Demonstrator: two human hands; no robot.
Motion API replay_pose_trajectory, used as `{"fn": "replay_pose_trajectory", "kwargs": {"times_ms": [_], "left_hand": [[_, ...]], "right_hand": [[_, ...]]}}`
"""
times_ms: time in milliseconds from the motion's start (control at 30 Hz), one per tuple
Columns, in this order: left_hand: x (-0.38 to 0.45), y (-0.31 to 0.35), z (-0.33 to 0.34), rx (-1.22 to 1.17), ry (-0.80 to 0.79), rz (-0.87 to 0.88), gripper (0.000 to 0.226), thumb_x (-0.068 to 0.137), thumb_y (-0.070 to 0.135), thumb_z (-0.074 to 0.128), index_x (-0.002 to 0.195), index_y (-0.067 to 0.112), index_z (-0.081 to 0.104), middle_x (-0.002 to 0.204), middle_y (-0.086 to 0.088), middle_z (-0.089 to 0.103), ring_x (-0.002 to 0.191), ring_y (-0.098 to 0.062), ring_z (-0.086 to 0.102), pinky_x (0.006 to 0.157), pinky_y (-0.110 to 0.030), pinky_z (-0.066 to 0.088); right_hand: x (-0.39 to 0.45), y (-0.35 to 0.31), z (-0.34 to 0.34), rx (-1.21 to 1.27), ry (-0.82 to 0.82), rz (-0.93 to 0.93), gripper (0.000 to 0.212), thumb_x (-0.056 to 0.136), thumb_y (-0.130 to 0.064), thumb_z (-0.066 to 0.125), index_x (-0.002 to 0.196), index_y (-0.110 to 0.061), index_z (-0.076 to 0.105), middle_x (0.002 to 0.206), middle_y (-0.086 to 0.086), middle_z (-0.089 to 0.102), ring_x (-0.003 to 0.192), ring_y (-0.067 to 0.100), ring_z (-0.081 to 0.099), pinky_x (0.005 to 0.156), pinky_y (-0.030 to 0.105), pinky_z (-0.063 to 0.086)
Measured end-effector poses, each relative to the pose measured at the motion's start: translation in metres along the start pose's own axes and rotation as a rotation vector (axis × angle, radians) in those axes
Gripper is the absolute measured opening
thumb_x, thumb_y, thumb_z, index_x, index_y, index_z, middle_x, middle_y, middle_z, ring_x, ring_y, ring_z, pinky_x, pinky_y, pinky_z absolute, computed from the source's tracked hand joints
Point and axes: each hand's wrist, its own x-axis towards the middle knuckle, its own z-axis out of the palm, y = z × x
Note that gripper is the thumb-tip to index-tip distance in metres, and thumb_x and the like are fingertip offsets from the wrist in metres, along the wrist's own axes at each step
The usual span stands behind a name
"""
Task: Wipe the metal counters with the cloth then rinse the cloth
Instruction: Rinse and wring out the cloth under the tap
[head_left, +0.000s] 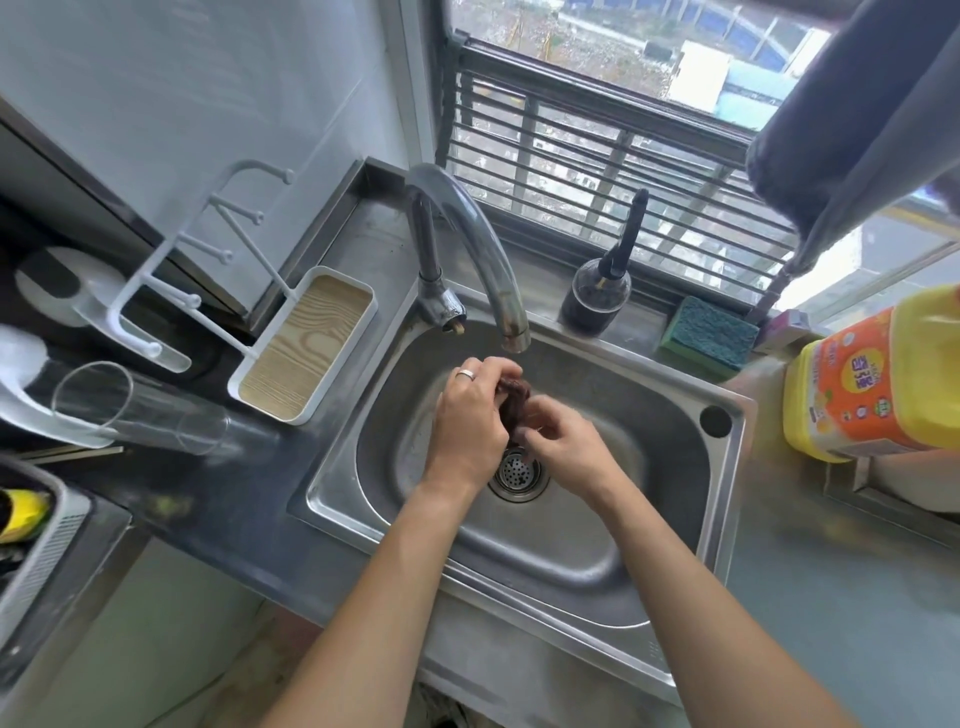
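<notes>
2 hands, left (470, 421) and right (563, 441), each grip clenched on 1 cloth (514, 402) over 1 sink (675, 415).

We've got open basin in the sink (649, 519) at six o'clock, wide and bare below the drain (518, 475). At twelve, the faucet (483, 249) arches right over us, capping the room above. At nine, a white rack (306, 343) and a lying glass (140, 410) crowd the worktop (208, 499). At three, a yellow jug (878, 379) blocks; the sponge (709, 338) and dark bottle (597, 296) line the ledge at one.
</notes>
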Motion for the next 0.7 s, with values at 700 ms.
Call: {"fn": "replay_pose_trajectory", "kwargs": {"times_ms": [700], "left_hand": [[-0.002, -0.010, -0.005, 0.019, 0.147, 0.001, 0.028, 0.089, -0.006, 0.054, 0.100, 0.019, 0.062, 0.098, -0.001, 0.061, 0.092, -0.022, 0.058, 0.083, -0.039, 0.050]], "right_hand": [[-0.005, 0.012, -0.022, -0.324, 0.277, 0.128, 0.027, 0.084, -0.042, 0.079, 0.072, -0.020, 0.068, 0.079, 0.000, 0.072, 0.078, 0.021, 0.065, 0.070, 0.029, 0.047]]}}
